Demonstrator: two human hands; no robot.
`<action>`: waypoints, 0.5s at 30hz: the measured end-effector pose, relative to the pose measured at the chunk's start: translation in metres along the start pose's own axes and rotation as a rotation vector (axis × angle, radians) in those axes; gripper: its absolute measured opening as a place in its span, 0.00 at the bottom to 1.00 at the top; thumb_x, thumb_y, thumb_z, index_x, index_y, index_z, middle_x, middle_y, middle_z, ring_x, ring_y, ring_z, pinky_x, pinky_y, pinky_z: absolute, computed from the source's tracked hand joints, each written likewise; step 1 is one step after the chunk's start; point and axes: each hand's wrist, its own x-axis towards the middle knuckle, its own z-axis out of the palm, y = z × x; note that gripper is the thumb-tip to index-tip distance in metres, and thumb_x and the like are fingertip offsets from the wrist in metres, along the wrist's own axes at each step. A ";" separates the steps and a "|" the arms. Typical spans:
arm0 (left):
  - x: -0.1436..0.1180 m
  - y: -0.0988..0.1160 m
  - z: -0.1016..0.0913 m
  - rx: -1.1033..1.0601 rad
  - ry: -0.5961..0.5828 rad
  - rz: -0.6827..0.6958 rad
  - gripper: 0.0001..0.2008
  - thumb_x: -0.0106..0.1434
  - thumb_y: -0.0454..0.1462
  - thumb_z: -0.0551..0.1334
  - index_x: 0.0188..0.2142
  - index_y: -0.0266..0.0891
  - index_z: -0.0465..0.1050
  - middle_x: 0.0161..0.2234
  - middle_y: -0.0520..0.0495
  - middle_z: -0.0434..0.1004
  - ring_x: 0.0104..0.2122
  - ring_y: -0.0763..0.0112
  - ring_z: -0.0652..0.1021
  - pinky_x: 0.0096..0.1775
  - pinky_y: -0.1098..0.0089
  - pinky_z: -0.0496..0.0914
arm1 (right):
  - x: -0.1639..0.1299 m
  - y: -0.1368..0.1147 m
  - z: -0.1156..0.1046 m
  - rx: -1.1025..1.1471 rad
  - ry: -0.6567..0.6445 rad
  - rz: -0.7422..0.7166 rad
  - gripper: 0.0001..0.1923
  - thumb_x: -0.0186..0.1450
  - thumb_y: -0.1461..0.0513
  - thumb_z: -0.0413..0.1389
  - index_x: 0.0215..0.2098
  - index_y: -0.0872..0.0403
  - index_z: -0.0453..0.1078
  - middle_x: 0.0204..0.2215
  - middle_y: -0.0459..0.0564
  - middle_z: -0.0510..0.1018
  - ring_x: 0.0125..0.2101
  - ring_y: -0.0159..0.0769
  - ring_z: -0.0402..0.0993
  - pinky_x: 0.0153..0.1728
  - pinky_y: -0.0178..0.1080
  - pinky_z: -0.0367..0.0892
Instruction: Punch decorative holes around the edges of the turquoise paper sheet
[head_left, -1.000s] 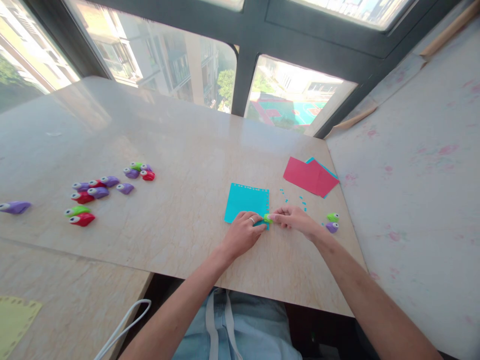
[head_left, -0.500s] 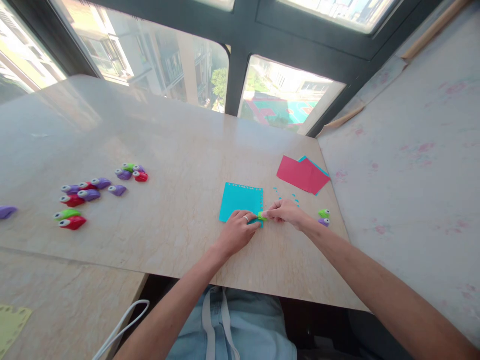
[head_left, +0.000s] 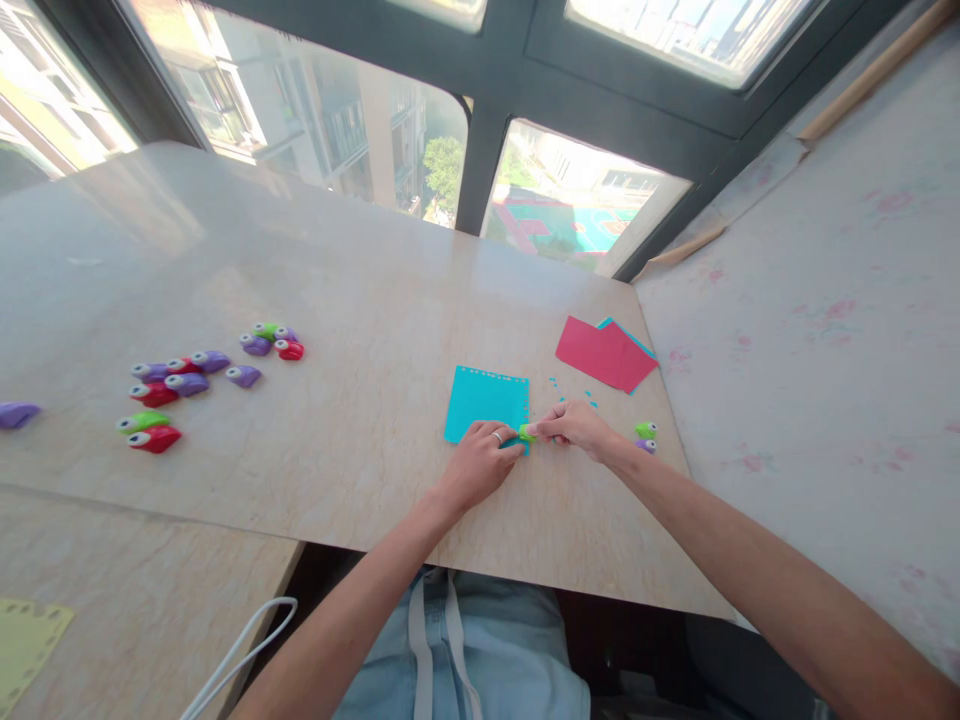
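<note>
A square sheet of blue paper lies on the tabletop, with small holes along its top and right edges. My left hand, a ring on one finger, grips the sheet at its lower right part, fingers and thumb close together. At the right edge of the paper is a small green craft hole punch, pinched in the fingers of my right hand. The punch is partly covered by the fingers, and its jaws cannot be made out. Tiny blue paper cut-outs are scattered just beyond my right hand.
Red paper sheets overlap blue ones at the back right. A green punch and a purple punch sit near the wall. Several coloured punches stand on the left. Yellow hole-edged paper and a white cable are lower left.
The whole view has shifted slightly. Both hands keep the same places at the paper's right edge, with the green hole punch still in my right fingers.
</note>
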 end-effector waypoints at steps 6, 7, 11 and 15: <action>0.000 -0.001 0.001 0.009 0.014 0.014 0.08 0.67 0.36 0.58 0.40 0.45 0.76 0.44 0.49 0.78 0.46 0.66 0.74 0.44 0.64 0.65 | -0.002 -0.004 0.001 0.005 0.002 -0.004 0.18 0.42 0.52 0.68 0.17 0.57 0.68 0.16 0.46 0.69 0.19 0.26 0.58 0.20 0.33 0.50; 0.000 -0.001 0.002 0.012 0.018 0.017 0.08 0.67 0.36 0.58 0.40 0.45 0.76 0.44 0.49 0.78 0.46 0.66 0.74 0.44 0.64 0.65 | -0.002 -0.003 0.001 0.012 0.003 -0.007 0.19 0.42 0.52 0.68 0.17 0.57 0.68 0.16 0.46 0.69 0.19 0.26 0.58 0.20 0.33 0.50; 0.000 -0.001 0.003 0.018 0.021 0.019 0.08 0.67 0.36 0.58 0.40 0.45 0.77 0.43 0.49 0.79 0.46 0.66 0.75 0.44 0.64 0.65 | -0.001 0.002 0.000 0.042 -0.024 -0.014 0.22 0.41 0.50 0.70 0.17 0.56 0.66 0.16 0.45 0.68 0.19 0.26 0.58 0.21 0.33 0.50; 0.000 -0.001 0.001 0.016 0.011 0.012 0.08 0.67 0.36 0.58 0.41 0.44 0.76 0.44 0.48 0.79 0.46 0.66 0.75 0.45 0.64 0.66 | -0.005 0.008 0.000 0.057 -0.053 -0.059 0.23 0.45 0.47 0.68 0.22 0.56 0.66 0.17 0.43 0.66 0.20 0.26 0.57 0.22 0.33 0.50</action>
